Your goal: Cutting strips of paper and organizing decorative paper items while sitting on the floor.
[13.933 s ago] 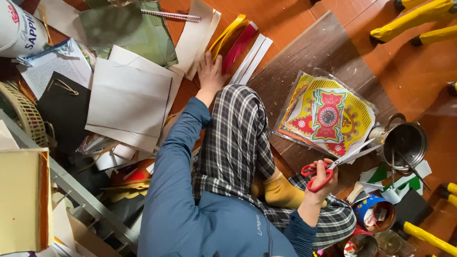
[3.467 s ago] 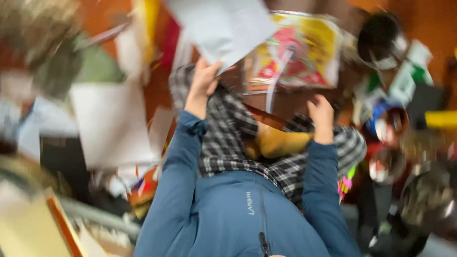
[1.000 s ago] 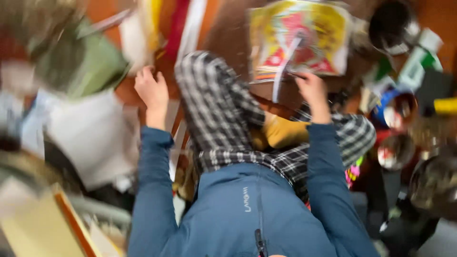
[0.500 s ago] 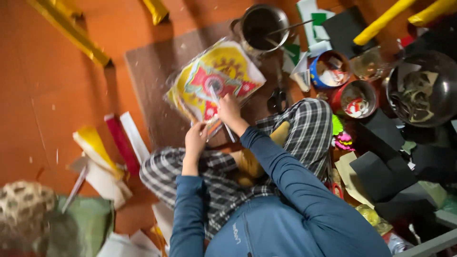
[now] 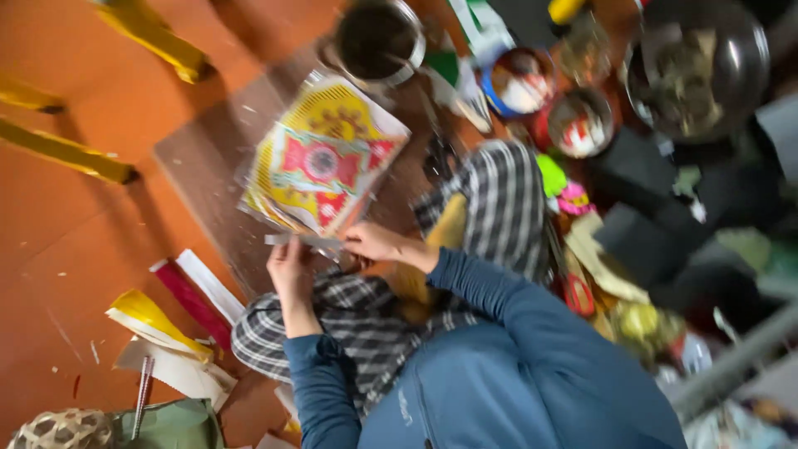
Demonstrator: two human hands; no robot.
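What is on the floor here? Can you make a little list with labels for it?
place: orange floor with a brown board on it
left hand: holds one end of a thin pale strip
right hand: holds the strip's other end
by the hands: colourful yellow and red printed sheet, lying on the board
above the sheet: dark metal pot
right side: bowls, red-handled scissors
left side: yellow, red and white paper pieces
clothes: blue top, checked trousers
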